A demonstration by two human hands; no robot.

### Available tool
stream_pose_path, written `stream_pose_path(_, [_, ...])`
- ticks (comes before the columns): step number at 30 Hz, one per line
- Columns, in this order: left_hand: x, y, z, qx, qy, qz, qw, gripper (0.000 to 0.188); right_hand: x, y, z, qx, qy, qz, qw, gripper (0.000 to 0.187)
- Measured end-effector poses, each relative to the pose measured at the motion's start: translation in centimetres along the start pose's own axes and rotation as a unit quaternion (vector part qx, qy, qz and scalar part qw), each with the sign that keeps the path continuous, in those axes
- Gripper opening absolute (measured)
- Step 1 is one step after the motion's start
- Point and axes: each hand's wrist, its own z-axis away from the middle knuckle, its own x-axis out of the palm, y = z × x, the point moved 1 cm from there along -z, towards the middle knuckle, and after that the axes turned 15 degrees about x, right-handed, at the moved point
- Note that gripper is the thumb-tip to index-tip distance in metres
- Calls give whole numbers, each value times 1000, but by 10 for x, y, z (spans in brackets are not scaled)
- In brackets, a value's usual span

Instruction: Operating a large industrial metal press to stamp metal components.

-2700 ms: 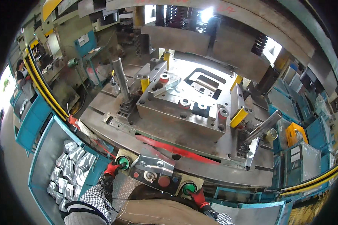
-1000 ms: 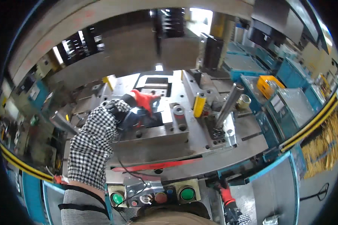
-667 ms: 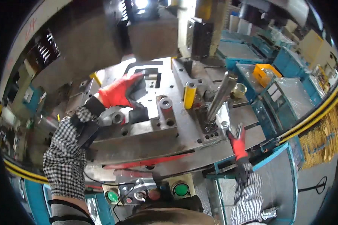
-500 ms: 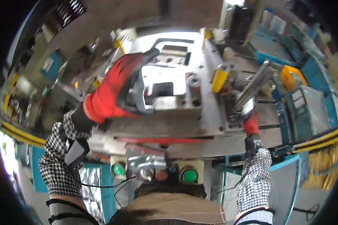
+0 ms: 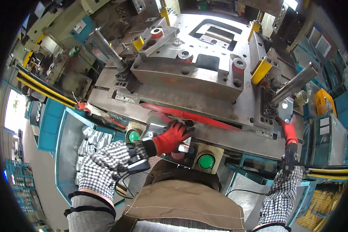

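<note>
My left hand [image 5: 171,137], in a red glove with dark fingertips, lies over shiny sheet-metal parts [image 5: 154,130] on the control box at the front edge of the press. Its fingers are spread and slightly bent; the thumb side is partly hidden. Out to the right, my right hand [image 5: 288,130], also red-gloved, is closed on the lower end of a small flat metal plate [image 5: 285,109]. That plate stands beside the right steel guide post [image 5: 295,84]. Behind both hands sits the steel die [image 5: 185,75], with a dark rectangular opening in its top.
Green push buttons [image 5: 206,161] flank the control box. Upright guide posts [image 5: 108,50] and yellow pillars [image 5: 261,70] rise around the die. A red strip [image 5: 193,116] runs along the bed's front. At left a blue bin [image 5: 65,154] holds wrapped metal parts; an orange container [image 5: 324,102] stands right.
My left hand has come back from above the die down to the metal parts on the control box. The right hand stays by the guide post with the plate. The view has turned and shifted.
</note>
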Motion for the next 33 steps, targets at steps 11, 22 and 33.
stream_pose_path(11, [12,-33,24,1,-90,-5,996,119,-125,24,211,-112,-185,-283,934,79])
stream_pose_path(22, [35,-85,58,53,-13,79,995,103,25,-390,236,-541,-165,43,824,128])
stream_pose_path(33, [10,-83,60,23,-55,89,994,101,195,-515,96,-392,-427,239,780,124])
